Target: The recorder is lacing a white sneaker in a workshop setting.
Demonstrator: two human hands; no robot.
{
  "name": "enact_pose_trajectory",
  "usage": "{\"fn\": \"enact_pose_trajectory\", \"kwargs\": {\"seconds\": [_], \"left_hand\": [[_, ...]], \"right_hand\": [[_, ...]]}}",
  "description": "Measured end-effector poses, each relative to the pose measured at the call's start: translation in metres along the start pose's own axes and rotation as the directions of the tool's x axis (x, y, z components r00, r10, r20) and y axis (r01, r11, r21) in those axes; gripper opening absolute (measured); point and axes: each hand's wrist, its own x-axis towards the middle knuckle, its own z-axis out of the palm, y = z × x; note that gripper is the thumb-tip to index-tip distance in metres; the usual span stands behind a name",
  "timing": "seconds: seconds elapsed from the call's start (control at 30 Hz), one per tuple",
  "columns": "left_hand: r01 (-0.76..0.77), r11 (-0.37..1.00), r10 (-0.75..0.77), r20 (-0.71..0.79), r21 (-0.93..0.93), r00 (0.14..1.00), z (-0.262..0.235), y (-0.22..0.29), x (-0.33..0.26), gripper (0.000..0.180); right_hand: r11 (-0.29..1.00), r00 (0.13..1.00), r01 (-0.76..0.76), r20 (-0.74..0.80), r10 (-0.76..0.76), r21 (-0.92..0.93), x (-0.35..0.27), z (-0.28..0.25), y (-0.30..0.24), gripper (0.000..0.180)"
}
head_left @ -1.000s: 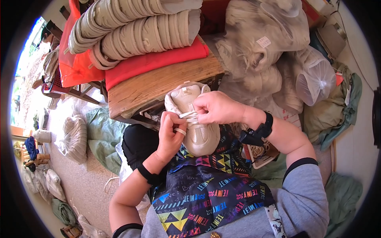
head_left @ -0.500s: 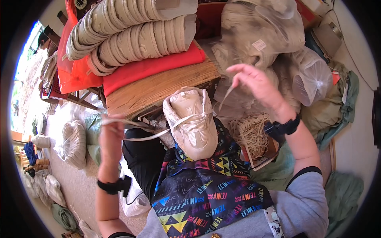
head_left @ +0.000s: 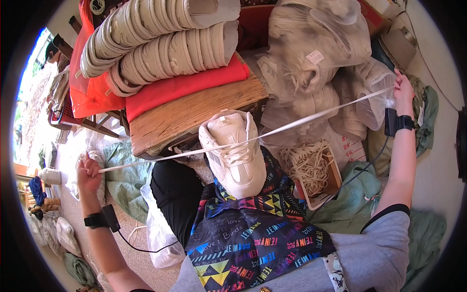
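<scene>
On my feed, left hand (head_left: 89, 173) and right hand (head_left: 403, 91) clench the lace (head_left: 311, 117) — taut over the shoe (head_left: 239, 171); coloured lettering (head_left: 265, 237) marks the apron (head_left: 267, 222), a label (head_left: 315, 57) the clear bag (head_left: 321, 31).

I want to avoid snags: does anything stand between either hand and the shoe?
Nothing visible does: only the taut white lace, crossing the shoe, runs from left hand to right hand; plastic bags show behind it.

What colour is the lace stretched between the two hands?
The lace is white or off-white; it shows best in the head view.
</scene>
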Motion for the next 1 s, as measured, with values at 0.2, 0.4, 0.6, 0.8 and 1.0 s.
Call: {"fn": "enact_pose_trajectory", "kwargs": {"seconds": [0.2,0.4,0.6,0.8,1.0], "left_hand": [[-0.088,0.930,0.225,-0.365,0.357,0.903,-0.078,-0.049,0.030,0.011],[-0.253,0.612,0.197,0.165,0.749,0.966,0.041,-0.172,-0.030,0.024],[-0.329,0.618,0.115,0.332,0.714,0.936,0.123,-0.217,-0.090,0.032],[-0.216,0.749,-0.064,0.393,0.626,0.917,0.138,-0.255,-0.094,0.017],[-0.609,0.353,0.207,0.575,0.711,0.792,0.139,-0.296,-0.091,0.009]], "right_hand": [[0.911,0.974,0.094,0.227,-0.001,-0.400,-0.102,0.067,0.060,0.015],[0.852,0.663,-0.003,0.636,0.394,-0.524,-0.241,0.144,0.124,0.016],[0.888,0.451,0.011,0.795,0.406,-0.460,-0.316,0.184,0.159,0.011],[0.827,0.416,0.255,0.829,0.374,-0.501,-0.327,0.194,0.157,0.014],[0.717,0.430,0.500,0.858,0.282,-0.487,-0.329,0.201,0.147,0.017]]}}
